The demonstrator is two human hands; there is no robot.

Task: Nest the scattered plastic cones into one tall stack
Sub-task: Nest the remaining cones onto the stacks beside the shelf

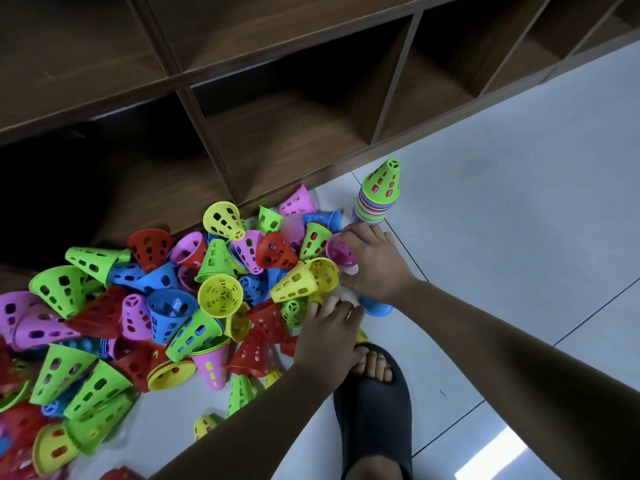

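Your stack (pixel 375 202) stands upright on the floor (pixel 519 209) beside the shelf (pixel 294 133) foot, a green cone (pixel 382 180) on top, striped rims beneath. Left of it your loose perforated cones (pixel 207 292), green, red, pink, blue, yellow, lie tipped in a heap; your right hand (pixel 375 263) grips one pink cone (pixel 341 251).

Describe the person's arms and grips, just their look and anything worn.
Left grip and right grip are ungloved hands: no rings, watch or bands visible. Left forearm and right forearm are bare to the frame edge; no sleeve shows.
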